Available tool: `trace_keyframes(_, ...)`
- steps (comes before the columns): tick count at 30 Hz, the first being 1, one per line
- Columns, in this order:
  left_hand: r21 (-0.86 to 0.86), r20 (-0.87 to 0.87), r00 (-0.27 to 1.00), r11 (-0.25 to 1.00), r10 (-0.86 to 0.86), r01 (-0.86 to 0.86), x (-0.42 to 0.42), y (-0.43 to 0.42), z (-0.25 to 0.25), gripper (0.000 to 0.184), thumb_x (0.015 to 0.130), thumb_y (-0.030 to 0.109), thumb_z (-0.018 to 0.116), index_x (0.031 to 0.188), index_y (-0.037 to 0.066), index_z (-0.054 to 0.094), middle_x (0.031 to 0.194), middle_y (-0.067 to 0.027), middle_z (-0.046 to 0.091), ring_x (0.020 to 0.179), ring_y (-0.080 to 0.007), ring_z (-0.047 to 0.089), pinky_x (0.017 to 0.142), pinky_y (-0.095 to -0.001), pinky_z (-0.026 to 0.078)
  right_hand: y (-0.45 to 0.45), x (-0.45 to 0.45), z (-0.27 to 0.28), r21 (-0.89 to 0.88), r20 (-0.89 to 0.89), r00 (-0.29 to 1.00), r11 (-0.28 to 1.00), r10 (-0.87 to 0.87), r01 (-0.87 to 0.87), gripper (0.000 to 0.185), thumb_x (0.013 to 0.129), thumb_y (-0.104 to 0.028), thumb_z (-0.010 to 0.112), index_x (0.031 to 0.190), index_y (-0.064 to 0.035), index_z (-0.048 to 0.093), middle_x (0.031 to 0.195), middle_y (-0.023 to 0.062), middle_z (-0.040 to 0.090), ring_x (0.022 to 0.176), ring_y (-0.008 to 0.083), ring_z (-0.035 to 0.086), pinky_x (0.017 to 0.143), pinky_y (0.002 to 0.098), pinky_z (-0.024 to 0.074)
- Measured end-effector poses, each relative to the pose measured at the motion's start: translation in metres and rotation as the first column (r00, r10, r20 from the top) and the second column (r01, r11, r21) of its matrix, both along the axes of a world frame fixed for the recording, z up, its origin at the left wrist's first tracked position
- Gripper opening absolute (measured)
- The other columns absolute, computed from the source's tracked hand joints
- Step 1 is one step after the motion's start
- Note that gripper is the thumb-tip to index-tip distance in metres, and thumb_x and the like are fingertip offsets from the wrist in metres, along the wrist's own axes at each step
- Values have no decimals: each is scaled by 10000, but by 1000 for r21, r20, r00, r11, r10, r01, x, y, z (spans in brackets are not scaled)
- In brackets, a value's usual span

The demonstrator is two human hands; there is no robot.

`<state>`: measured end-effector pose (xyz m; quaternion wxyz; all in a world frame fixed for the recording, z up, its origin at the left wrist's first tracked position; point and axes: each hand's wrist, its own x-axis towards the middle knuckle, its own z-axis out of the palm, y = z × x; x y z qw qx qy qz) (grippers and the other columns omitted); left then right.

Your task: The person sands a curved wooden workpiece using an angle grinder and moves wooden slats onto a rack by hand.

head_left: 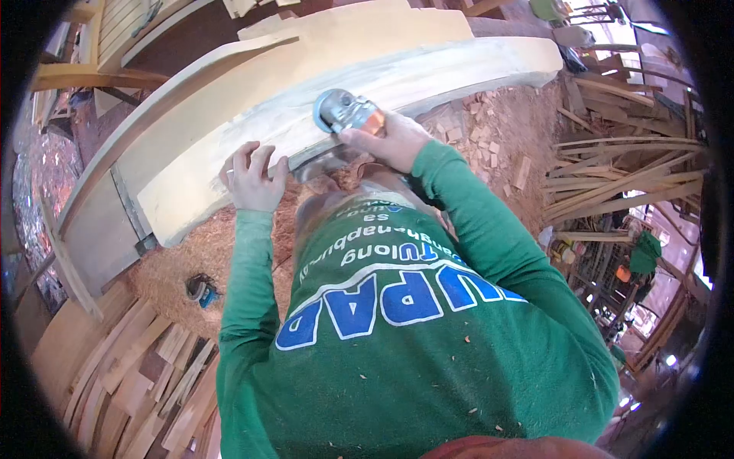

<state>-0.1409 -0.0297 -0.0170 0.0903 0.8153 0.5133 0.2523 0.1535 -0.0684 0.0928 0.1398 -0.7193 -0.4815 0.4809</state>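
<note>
My right hand (390, 141) is wrapped round the body of a power tool (352, 113) with a round, light blue disc end and an orange part. The disc end rests against a long, curved, pale wooden piece (428, 73) with whitish patches. My left hand (256, 174) lies on the near edge of the same piece, left of the tool, its fingers apart and bent, holding nothing. The contact between disc and wood is partly hidden.
Wood shavings and chips (489, 138) cover the ground. A blue tool (202, 291) lies at the lower left, above stacked boards (145, 367). Long thin strips (627, 180) are piled at the right. A curved plank (153, 122) runs along the left.
</note>
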Motion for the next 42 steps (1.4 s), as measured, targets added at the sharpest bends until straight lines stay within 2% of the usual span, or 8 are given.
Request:
trace_keyframes(8, -158, 12, 991, 979, -130, 130, 68, 29, -1, 263, 811, 405, 840, 1018, 248, 802, 1063, -11, 666, 1041, -243, 621, 916, -446, 441, -19, 100, 0, -40, -95, 963, 967, -254, 251, 690, 922, -626, 702, 1284, -39, 716, 1158, 154, 764, 1109, 256, 714, 1015, 376, 519)
trace_keyframes(12, -184, 21, 994, 977, -103, 105, 99, 46, -12, 246, 839, 434, 827, 967, 226, 796, 937, 0, 675, 944, -224, 646, 854, -428, 461, -21, 137, 11, -112, -82, 948, 948, -309, 299, 726, 909, -648, 709, 1262, -14, 722, 1148, 143, 766, 1101, 244, 713, 1001, 372, 524)
trace_keyframes(15, -236, 23, 999, 971, -40, 44, 115, 52, -11, 269, 851, 459, 826, 891, 199, 767, 806, 13, 657, 840, -216, 652, 800, -413, 468, -33, 176, -9, -11, 12, 935, 935, -355, 355, 747, 895, -668, 715, 1227, 1, 735, 1089, 130, 769, 1055, 223, 712, 968, 368, 528)
trace_keyframes(23, -223, 5, 1000, 975, -4, 5, 121, 53, -13, 278, 864, 440, 828, 814, 181, 741, 756, 22, 614, 760, -202, 616, 732, -403, 459, -38, 274, 7, -105, 25, 859, 853, -511, 511, 774, 899, -701, 698, 1227, -2, 732, 1056, 99, 732, 977, 191, 663, 883, 341, 525)
trace_keyframes(30, -273, -12, 1000, 962, 19, -22, 124, 53, -10, 280, 869, 443, 826, 817, 182, 737, 752, 21, 605, 747, -201, 600, 726, -402, 450, -52, 342, -14, 0, -147, 721, 729, -677, 685, 775, 910, -712, 679, 1233, -12, 753, 1124, 94, 751, 1018, 183, 666, 921, 316, 510)
trace_keyframes(38, -232, -8, 1000, 972, 20, -22, 122, 54, -11, 287, 864, 447, 825, 826, 175, 739, 771, 10, 636, 774, -221, 628, 753, -410, 467, -71, 291, -36, 76, 3, 839, 837, -544, 543, 752, 935, -720, 624, 1137, -9, 762, 981, 99, 732, 957, 195, 667, 887, 350, 516)
trace_keyframes(39, -215, 11, 1000, 976, 13, -10, 121, 53, -12, 268, 855, 428, 833, 833, 174, 748, 782, 0, 658, 792, -231, 645, 758, -416, 485, -65, 273, -22, -41, -10, 857, 857, -515, 514, 742, 942, -705, 627, 1166, -7, 744, 1003, 98, 734, 971, 192, 665, 904, 360, 516)
trace_keyframes(42, -201, 89, 996, 979, -5, 23, 115, 52, -18, 251, 827, 395, 854, 823, 162, 760, 799, -22, 681, 811, -251, 657, 745, -421, 505, -47, 210, 13, -54, 14, 921, 920, -388, 388, 715, 951, -660, 653, 1227, -4, 722, 1050, 97, 736, 1001, 191, 664, 917, 358, 514)
